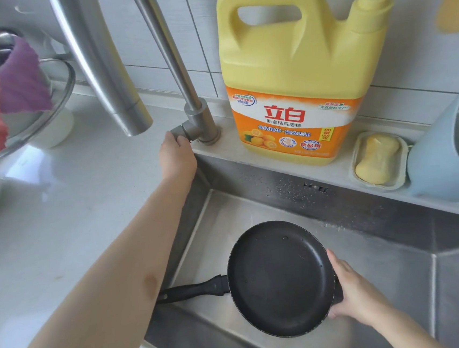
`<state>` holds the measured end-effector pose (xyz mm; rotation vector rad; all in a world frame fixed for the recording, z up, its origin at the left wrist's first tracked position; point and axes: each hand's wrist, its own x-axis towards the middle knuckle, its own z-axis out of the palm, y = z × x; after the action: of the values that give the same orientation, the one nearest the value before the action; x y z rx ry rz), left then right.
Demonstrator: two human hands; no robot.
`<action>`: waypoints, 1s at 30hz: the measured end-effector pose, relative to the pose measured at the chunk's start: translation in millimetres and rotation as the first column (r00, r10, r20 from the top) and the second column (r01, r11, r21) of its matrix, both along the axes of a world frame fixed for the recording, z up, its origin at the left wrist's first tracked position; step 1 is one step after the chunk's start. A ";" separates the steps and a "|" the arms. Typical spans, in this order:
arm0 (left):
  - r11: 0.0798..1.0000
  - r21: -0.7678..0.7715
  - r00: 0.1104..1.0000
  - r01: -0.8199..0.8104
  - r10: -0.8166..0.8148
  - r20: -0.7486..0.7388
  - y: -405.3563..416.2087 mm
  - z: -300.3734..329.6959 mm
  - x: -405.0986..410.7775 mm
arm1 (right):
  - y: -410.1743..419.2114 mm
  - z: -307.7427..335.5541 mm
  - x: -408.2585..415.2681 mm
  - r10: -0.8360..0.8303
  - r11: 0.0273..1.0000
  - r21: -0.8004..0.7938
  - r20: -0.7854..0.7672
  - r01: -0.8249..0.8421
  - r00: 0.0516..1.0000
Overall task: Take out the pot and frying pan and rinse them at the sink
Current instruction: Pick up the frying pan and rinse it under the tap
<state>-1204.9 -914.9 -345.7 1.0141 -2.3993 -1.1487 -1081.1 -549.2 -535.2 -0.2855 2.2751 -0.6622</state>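
A black frying pan (277, 278) is held over the steel sink (399, 264), its handle pointing left, with a few water drops inside it. My right hand (354, 290) grips the pan's right rim. My left hand (177, 156) reaches to the base of the steel tap (187, 93) and closes on the tap's side lever (180, 130). No water runs from the spout (134, 124). The pot is not in view.
A big yellow dish-soap jug (295, 83) stands on the ledge behind the sink, next to a yellow soap bar in a dish (378, 159) and a pale blue holder (445, 158). On the white counter at left sit a glass lid (48, 107) and coloured cloths (5, 97).
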 end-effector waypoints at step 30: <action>0.688 0.325 0.297 0.649 -0.622 0.724 29.6 -145.8 175.5 | 0.8 -7.8 -3.9 -0.050 0.982 -0.174 0.135 0.074 0.990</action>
<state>-1029.3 -885.3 -491.5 0.5590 -3.8229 -0.9149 -1085.0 -548.4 -543.0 -0.2497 2.1103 -0.8941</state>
